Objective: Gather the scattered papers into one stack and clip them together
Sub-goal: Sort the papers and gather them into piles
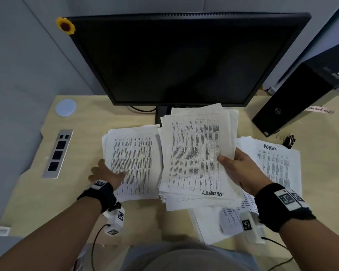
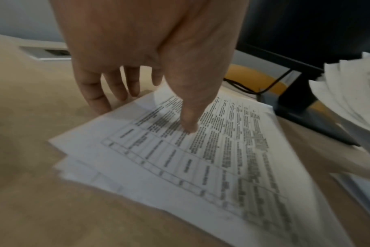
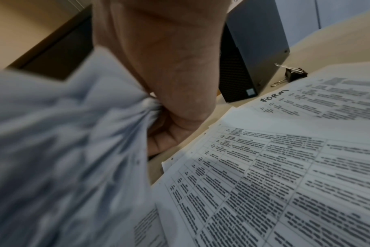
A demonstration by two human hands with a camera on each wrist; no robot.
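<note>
Papers gripped by right hand; left hand touches another pile.

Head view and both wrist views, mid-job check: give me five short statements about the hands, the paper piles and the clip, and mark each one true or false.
1. The right hand grips a thick bundle of papers. True.
2. The left hand holds the binder clip. False: its fingers touch the left pile, thumb on the top sheet.
3. The binder clip lies on the desk beside the computer tower. True.
4. All papers are already in one stack. False: the left pile and the pile marked FORM lie apart on the desk.
5. The monitor shows a document. False: its screen is dark.
</note>
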